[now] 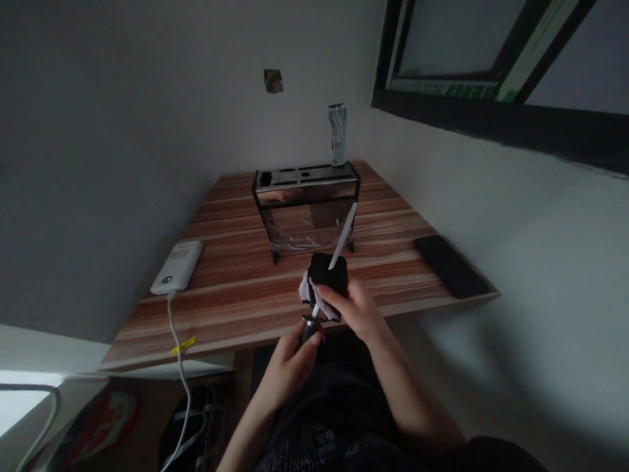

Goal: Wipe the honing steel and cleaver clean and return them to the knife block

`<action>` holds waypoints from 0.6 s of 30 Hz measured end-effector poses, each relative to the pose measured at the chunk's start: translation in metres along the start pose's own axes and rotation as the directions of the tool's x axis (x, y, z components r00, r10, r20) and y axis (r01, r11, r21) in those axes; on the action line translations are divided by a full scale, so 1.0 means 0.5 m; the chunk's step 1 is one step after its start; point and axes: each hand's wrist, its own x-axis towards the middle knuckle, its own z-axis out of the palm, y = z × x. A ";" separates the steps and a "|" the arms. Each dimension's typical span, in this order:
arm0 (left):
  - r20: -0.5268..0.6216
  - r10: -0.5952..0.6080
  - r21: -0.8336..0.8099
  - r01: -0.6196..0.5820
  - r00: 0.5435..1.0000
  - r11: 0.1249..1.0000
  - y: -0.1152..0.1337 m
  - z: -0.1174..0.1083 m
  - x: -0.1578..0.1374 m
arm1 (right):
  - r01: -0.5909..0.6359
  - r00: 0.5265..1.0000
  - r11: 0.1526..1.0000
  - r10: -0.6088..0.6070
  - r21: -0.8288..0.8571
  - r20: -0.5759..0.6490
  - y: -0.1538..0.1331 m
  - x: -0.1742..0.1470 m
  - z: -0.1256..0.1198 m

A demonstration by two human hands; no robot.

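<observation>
My left hand [289,360] is closed around the dark handle of a honing steel [343,235], whose pale rod points up and away from me, tilted to the right. A small metal guard sits between handle and rod. With my right hand [361,308] I grip a folded black cloth [328,272] with a whitish underside, wrapped about the lower part of the rod. The rod's tip stands out beyond the cloth, in front of a knife block [307,190] with clear sides and slots in its top. One grey-handled item [338,134], its kind unclear, stands in the block's right end.
On the wood-grain table [230,262], a white power bank [177,267] with a cable [177,347] lies at the left. A black phone [451,265] lies by the right edge. Yellow tape [184,345] marks the front edge. Walls and a window [457,52] border the table.
</observation>
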 end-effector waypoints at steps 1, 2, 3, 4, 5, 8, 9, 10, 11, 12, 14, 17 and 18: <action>0.026 0.006 -0.023 -0.006 1.000 1.000 0.000 0.000 0.002 | 0.007 1.000 1.000 -0.007 -0.001 0.015 -0.005 -0.002 -0.001; 0.051 0.014 -0.054 -0.012 0.999 0.998 0.001 0.000 0.003 | 0.012 0.999 1.000 -0.012 0.002 0.033 -0.009 -0.004 -0.002; 0.076 0.022 -0.090 -0.015 0.997 0.996 0.001 0.000 0.005 | 0.014 0.998 1.000 -0.014 0.004 0.054 -0.013 -0.007 -0.002; 0.098 0.030 -0.130 -0.017 0.995 0.991 0.001 0.000 0.007 | 0.014 0.997 1.000 -0.015 0.005 0.076 -0.016 -0.009 -0.001; 0.117 0.037 -0.168 -0.017 0.992 0.986 0.001 0.000 0.009 | 0.016 0.995 1.000 -0.017 0.008 0.098 -0.019 -0.012 0.001; 0.165 0.052 -0.243 -0.011 0.985 0.970 -0.001 0.000 0.013 | 0.017 0.991 1.000 -0.020 0.022 0.133 -0.024 -0.021 0.008; 0.174 0.052 -0.251 -0.007 0.983 0.968 -0.002 0.000 0.013 | 0.018 0.991 1.000 -0.021 0.023 0.134 -0.026 -0.023 0.009; 0.180 0.051 -0.248 -0.005 0.982 0.969 -0.003 -0.001 0.013 | 0.020 0.991 0.999 -0.024 0.025 0.134 -0.027 -0.025 0.011; 0.179 0.049 -0.237 -0.005 0.983 0.971 -0.004 -0.001 0.012 | 0.023 0.991 0.999 -0.027 0.025 0.131 -0.029 -0.026 0.012; 0.170 0.045 -0.216 -0.007 0.984 0.976 -0.005 -0.001 0.010 | 0.026 0.992 0.999 -0.030 0.027 0.126 -0.030 -0.027 0.012; 0.116 0.039 -0.111 -0.026 0.992 0.993 -0.005 0.000 0.005 | 0.026 0.993 0.999 -0.030 0.039 0.118 -0.031 -0.027 0.014; -0.016 0.074 0.159 -0.070 0.997 0.985 -0.002 0.001 -0.002 | 0.010 0.995 0.997 -0.017 0.073 0.097 -0.030 -0.027 0.018; -0.047 0.087 0.230 -0.074 0.995 0.970 -0.002 0.002 -0.004 | 0.003 0.995 0.996 -0.012 0.090 0.096 -0.029 -0.027 0.019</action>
